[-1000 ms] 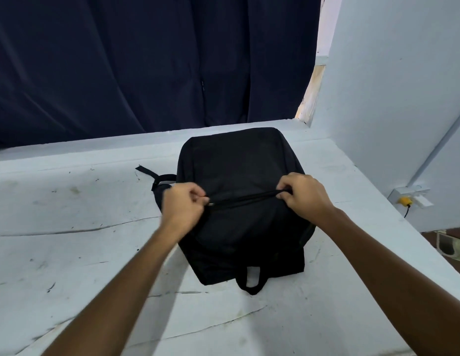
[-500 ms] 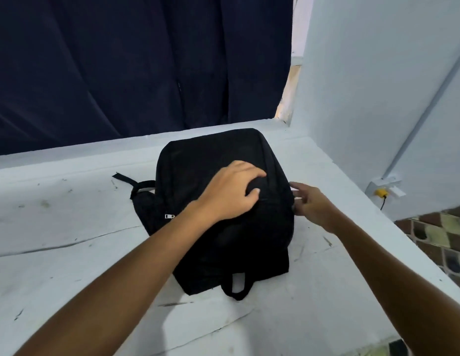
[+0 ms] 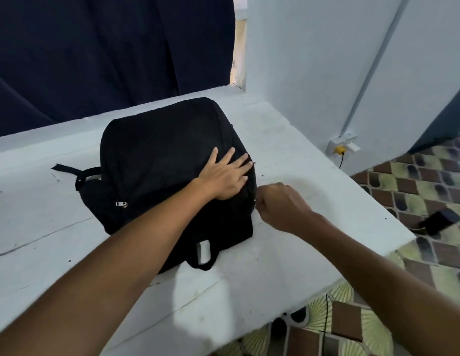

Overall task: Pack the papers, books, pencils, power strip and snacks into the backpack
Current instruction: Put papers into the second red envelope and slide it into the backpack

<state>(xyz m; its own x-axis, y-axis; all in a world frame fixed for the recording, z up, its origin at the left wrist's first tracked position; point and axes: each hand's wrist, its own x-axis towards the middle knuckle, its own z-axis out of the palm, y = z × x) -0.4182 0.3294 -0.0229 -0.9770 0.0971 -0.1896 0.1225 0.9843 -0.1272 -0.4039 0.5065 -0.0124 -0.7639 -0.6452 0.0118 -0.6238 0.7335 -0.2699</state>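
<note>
A black backpack (image 3: 157,150) lies flat on the white table (image 3: 44,227), zipped, with its carry handle (image 3: 193,262) pointing toward me. My left hand (image 3: 225,176) presses flat on the bag's right half, fingers spread and straight. My right hand (image 3: 280,204) is curled at the bag's right edge, its fingertips pinching what looks like a small metal zipper pull there. Another silver zipper pull (image 3: 121,204) shows on the bag's left side. No papers, books, pencils, power strip or snacks are visible.
A dark curtain (image 3: 95,60) hangs behind the table and a white wall (image 3: 313,73) stands at the right. A wall socket with a yellow plug (image 3: 341,149) sits low on that wall. The table's right edge drops to a tiled floor, where a dark object (image 3: 439,220) lies.
My left hand let go of the zipper, crossed to the bag's right half and flattened there. My right hand slid down the bag's right edge and curled. The view swung right.
</note>
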